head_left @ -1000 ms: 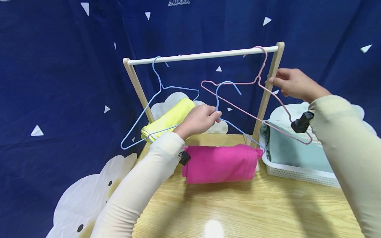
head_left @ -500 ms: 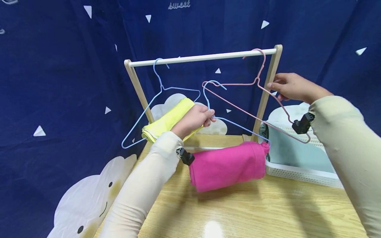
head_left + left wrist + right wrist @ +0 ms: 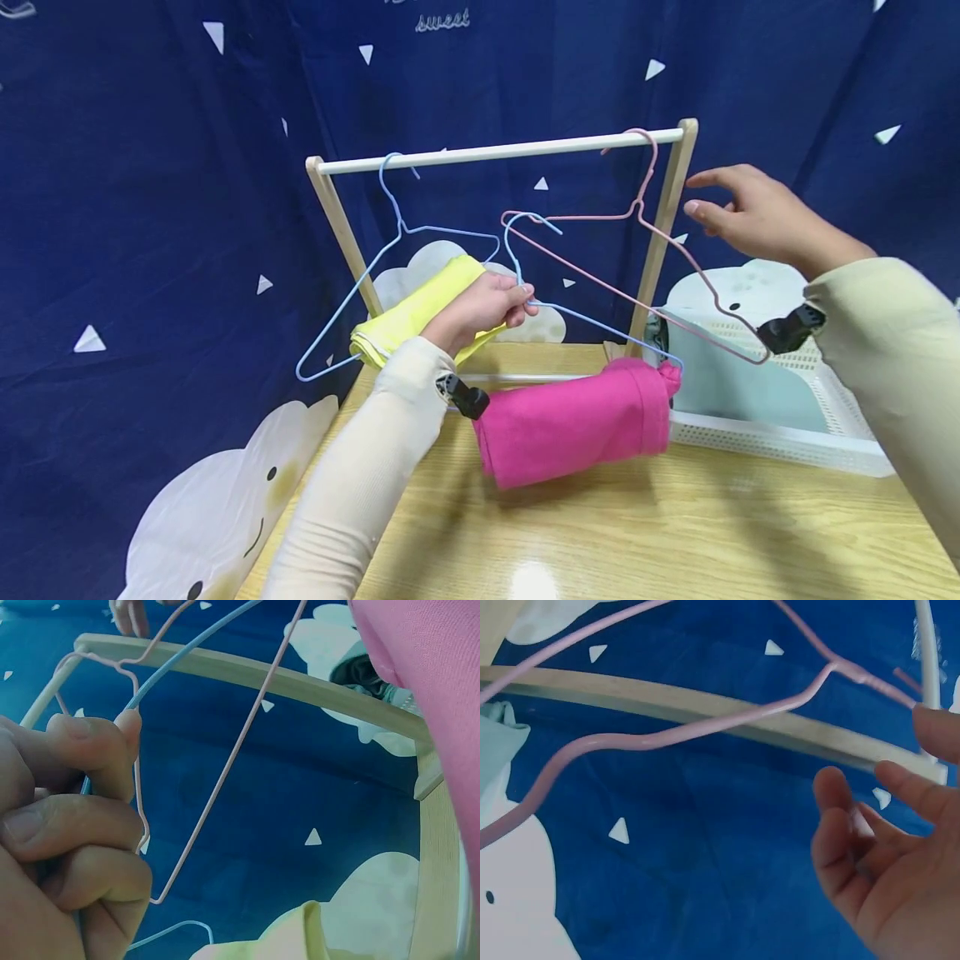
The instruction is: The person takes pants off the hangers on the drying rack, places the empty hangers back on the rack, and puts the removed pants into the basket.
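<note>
The left hand (image 3: 487, 308) grips a blue clothes hanger (image 3: 592, 320) bearing magenta cloth (image 3: 577, 425); toward its two o'clock, the right hand (image 3: 768, 215) has its fingers apart.

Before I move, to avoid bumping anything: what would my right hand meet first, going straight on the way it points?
Probably the rack's right wooden post; your right hand points toward it in the head view, though depth is unclear.
</note>
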A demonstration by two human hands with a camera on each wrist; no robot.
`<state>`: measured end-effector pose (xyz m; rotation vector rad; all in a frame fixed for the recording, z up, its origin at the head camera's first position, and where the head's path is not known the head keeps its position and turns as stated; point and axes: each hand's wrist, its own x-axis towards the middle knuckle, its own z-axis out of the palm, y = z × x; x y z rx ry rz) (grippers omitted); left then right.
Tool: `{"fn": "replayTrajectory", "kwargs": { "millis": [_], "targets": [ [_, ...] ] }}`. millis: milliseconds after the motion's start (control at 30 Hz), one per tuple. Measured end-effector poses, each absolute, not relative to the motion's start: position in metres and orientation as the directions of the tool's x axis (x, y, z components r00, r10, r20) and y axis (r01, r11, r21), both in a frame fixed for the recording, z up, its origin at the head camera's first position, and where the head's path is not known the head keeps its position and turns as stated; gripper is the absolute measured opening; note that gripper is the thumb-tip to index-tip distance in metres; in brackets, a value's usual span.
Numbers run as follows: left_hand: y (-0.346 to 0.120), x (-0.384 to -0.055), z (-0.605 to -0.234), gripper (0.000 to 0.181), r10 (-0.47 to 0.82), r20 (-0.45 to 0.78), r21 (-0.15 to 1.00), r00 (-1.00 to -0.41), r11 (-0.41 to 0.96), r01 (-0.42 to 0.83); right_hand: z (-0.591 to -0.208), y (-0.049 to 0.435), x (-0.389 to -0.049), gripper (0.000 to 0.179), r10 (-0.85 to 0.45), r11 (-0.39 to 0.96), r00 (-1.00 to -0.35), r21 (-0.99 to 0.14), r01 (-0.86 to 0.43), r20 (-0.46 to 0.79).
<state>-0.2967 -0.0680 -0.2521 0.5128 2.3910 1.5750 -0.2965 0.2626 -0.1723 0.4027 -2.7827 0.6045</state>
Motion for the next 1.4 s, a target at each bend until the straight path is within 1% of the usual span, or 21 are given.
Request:
{"fn": "replayTrajectory", "kwargs": {
  "millis": [133,300,400,533,600,700,867,1000,1133,1267,1400],
  "targets": [
    [-0.069,-0.295,-0.253,0.043,0.407,0.005,0.919,-0.913,0.359,0.165,-0.175,0.259,-0.275,0.05,-0.238,0.872,-0.883,-0.312,-0.378,0.405],
    [-0.071,-0.295,-0.252,0.042,0.404,0.019,0.915,-0.914,0.361,0.178,-0.184,0.248,-0.248,0.039,-0.31,0.848,-0.81,-0.24,-0.472,0.498],
    [-0.072,-0.295,-0.252,0.043,0.399,0.018,0.915,-0.917,0.362,0.175,-0.192,0.24,-0.235,0.035,-0.347,0.814,-0.799,-0.266,-0.517,0.492],
    [-0.073,-0.295,-0.252,0.044,0.396,0.015,0.913,-0.918,0.369,0.175,-0.206,0.231,-0.222,0.035,-0.386,0.779,-0.806,-0.309,-0.545,0.448],
    [-0.073,-0.295,-0.252,0.045,0.397,0.015,0.912,-0.918,0.37,0.175,-0.213,0.228,-0.218,0.037,-0.402,0.772,-0.805,-0.312,-0.554,0.437],
    [-0.073,-0.295,-0.251,0.044,0.399,0.017,0.914,-0.917,0.366,0.176,-0.224,0.226,-0.213,0.036,-0.438,0.754,-0.783,-0.295,-0.587,0.441],
    [-0.074,-0.295,-0.248,0.04,0.399,0.036,0.922,-0.916,0.341,0.185,-0.24,0.226,-0.202,0.034,-0.459,0.726,-0.748,-0.283,-0.627,0.479],
    [-0.076,-0.295,-0.245,0.037,0.385,0.036,0.922,-0.922,0.344,0.18,-0.254,0.231,-0.193,0.034,-0.434,0.737,-0.769,-0.305,-0.603,0.47],
    [-0.077,-0.295,-0.242,0.036,0.373,0.031,0.919,-0.927,0.353,0.173,-0.268,0.239,-0.189,0.03,-0.408,0.758,-0.8,-0.326,-0.566,0.441],
    [-0.076,-0.294,-0.241,0.035,0.365,0.018,0.919,-0.931,0.361,0.16,-0.282,0.247,-0.189,0.025,-0.352,0.774,-0.847,-0.386,-0.503,0.399],
    [-0.075,-0.294,-0.241,0.034,0.351,0.016,0.92,-0.936,0.361,0.151,-0.297,0.256,-0.19,0.032,-0.281,0.771,-0.886,-0.462,-0.437,0.368]
  ]
}}
